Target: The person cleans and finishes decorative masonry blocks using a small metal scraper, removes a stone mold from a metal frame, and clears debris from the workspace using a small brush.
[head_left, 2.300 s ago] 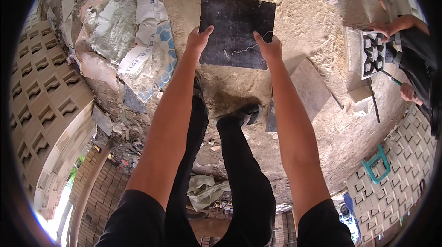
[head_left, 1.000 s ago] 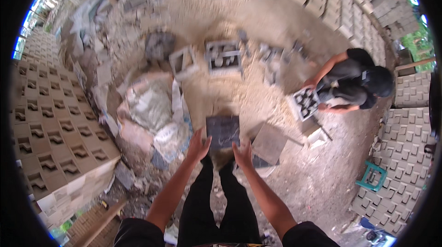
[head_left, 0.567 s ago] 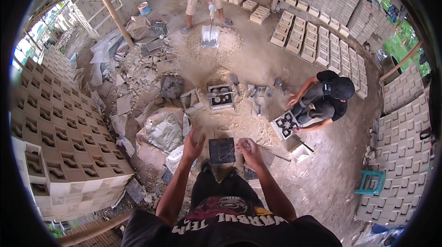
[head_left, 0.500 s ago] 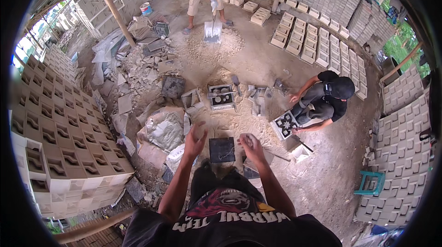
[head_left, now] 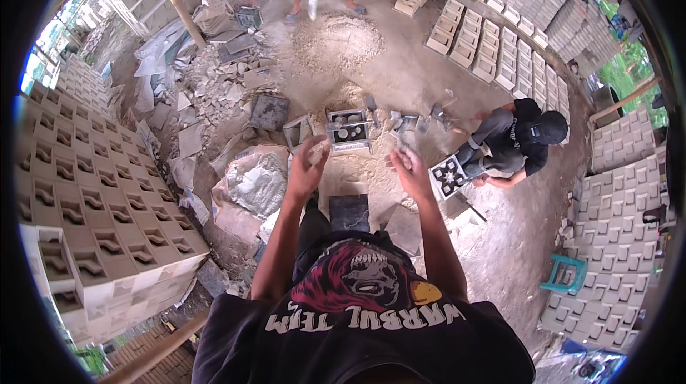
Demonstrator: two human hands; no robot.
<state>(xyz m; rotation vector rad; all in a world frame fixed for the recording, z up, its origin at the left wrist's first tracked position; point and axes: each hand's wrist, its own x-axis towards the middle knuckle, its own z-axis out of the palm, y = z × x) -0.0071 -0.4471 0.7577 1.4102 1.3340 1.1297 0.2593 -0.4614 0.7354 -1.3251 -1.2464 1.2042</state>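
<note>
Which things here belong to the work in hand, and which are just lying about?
In hand:
left hand, open, holding nothing
right hand, open, holding nothing
dark square slab on the ground below both hands
metal mould just beyond them

Lying about:
sacks
rubble heap
stacked blocks
teal stool
sand pile

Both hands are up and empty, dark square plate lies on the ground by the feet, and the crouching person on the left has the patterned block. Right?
One slip: the crouching person with the patterned block is on the right, not the left, per the head view. The rest holds: left hand and right hand are raised and empty, and the dark square plate lies on the ground by the feet.
</note>
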